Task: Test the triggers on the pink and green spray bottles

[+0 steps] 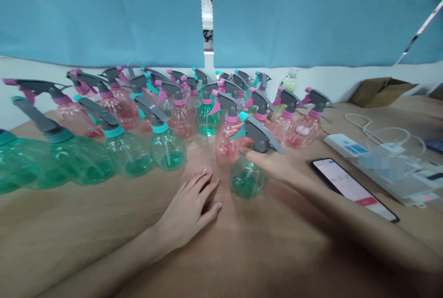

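head view: right hand (268, 162) wraps the neck of a green spray bottle (247, 181), thumb in front, fingertips showing beyond the teal trigger; the narrow collar probably gives a surer grip than the round, smooth body. that bottle stands near the middle of the table (104, 238), just in front of the pink spray bottles (182, 122). left hand (190, 208) holds nothing; it lies palm down on the wood, fingers loosely spread, perhaps as a steady rest. more green spray bottles (168, 150) line the front left, seemingly grouped by colour, though one teal-collared green bottle (207, 118) sits among the pink. a phone (353, 189) with a running-clock display lies to the right, likely angled for reading.

the right palm covers the collar of the held bottle, and whether its base touches the table is hard to tell. the leftmost bottle is cut off by the edge, the back rows overlap too much to count, and a blurred patch hides part of the white power strip (344, 145).
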Motion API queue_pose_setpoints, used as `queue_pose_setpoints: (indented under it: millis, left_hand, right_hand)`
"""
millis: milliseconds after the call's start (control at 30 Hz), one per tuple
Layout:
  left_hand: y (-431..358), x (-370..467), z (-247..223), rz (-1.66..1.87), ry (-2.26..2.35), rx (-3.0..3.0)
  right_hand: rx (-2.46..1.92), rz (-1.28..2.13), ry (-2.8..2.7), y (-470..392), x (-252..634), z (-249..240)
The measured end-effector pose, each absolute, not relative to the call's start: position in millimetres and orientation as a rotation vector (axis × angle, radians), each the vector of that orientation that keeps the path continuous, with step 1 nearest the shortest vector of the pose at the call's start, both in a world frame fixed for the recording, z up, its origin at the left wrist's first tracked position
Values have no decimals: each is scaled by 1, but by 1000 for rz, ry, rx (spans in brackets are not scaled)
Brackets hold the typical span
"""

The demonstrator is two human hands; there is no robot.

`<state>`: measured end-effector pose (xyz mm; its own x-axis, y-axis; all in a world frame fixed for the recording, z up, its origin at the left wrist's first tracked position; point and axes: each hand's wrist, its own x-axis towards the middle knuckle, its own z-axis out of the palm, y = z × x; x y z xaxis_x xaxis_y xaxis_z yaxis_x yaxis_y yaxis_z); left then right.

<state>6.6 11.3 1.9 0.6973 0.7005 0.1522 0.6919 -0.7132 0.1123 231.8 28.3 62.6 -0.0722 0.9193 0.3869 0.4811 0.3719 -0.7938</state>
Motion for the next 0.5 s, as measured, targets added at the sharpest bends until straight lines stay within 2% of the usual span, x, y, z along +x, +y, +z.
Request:
queue_pose_setpoints:
  millis: [500]
  left_hand:
    - [14,7,1,302,1151,2890]
  right_hand:
    - [-1302,647,-1632,30,231,57]
